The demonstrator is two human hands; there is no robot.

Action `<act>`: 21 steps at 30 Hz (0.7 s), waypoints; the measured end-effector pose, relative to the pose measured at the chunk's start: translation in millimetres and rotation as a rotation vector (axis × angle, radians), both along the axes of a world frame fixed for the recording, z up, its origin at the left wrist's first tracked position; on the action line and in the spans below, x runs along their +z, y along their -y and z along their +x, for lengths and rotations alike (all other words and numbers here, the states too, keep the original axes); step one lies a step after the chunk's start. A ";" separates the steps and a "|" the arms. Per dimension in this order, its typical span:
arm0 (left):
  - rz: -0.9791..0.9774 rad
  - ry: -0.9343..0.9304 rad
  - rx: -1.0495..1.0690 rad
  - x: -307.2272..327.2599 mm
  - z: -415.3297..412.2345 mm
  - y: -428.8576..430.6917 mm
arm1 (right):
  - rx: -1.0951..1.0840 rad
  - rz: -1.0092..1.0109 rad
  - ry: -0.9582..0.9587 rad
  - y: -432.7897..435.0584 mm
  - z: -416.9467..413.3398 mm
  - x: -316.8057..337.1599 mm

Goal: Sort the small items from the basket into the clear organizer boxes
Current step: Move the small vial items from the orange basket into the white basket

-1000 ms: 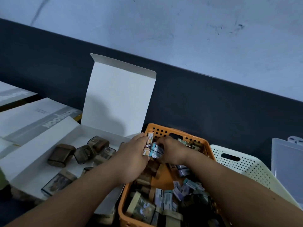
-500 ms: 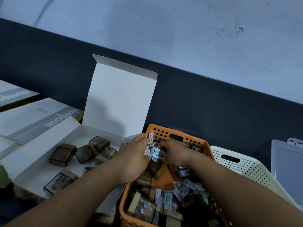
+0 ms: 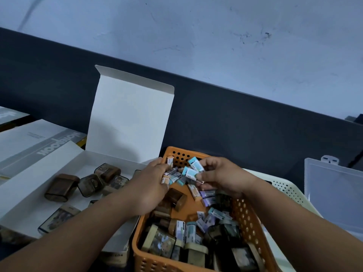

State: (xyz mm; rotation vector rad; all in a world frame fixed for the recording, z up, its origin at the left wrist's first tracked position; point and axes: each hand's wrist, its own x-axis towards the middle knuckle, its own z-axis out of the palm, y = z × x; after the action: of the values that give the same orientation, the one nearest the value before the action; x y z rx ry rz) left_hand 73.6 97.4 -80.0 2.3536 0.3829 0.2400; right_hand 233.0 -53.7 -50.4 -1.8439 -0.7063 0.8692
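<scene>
Hands draw apart over the basket, splitting the bunch

The right hand (image 3: 224,177), a moment ago knuckles-up against the left hand (image 3: 149,185) with its fingers buried in the shared bunch, is now lifted and drawn a little to the right. It has turned so its curled fingers and thumb show, and it pinches a couple of teal-capped packets (image 3: 194,166) away from the rest. The small items (image 3: 170,174) gripped by the left hand now fan out from its fingertips. A gap opens between the two hands, and below it a peach packet (image 3: 194,191) on the floor of the orange basket (image 3: 247,218) comes into sight.
</scene>
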 end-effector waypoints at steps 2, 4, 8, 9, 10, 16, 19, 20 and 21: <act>0.006 -0.009 -0.008 4.4 -1.1 2.9 | -0.035 0.064 -0.020 19.5 -0.9 8.2; 0.013 -0.002 -0.002 9.3 -2.4 7.2 | -0.088 0.110 -0.021 40.9 -0.2 15.4; 0.091 -0.006 0.019 14.5 -1.8 16.3 | -0.233 0.143 -0.022 87.1 7.9 19.3; 0.109 -0.016 0.022 16.1 -2.1 17.0 | -0.271 0.139 -0.016 97.4 11.4 19.0; 0.128 -0.026 0.021 17.4 -2.6 16.9 | -0.304 0.129 -0.012 106.2 14.2 18.9; 0.129 -0.047 0.010 18.5 -1.8 18.0 | -0.443 -0.039 0.071 143.8 19.9 4.5; 0.119 -0.037 -0.001 16.7 -1.9 16.1 | -0.510 -0.189 0.228 147.1 28.2 -8.5; 0.116 -0.036 0.000 16.5 -2.0 15.7 | -0.507 -0.265 0.296 147.1 30.4 -12.6; 0.113 -0.037 0.000 16.4 -2.2 15.5 | -0.490 -0.353 0.383 147.0 32.8 -15.8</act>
State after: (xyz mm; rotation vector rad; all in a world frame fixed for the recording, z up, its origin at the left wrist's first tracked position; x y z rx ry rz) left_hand 71.4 81.8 -63.6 2.4724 0.3960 0.2240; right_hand 265.9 -200.7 -66.1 -2.3987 -0.3032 0.3327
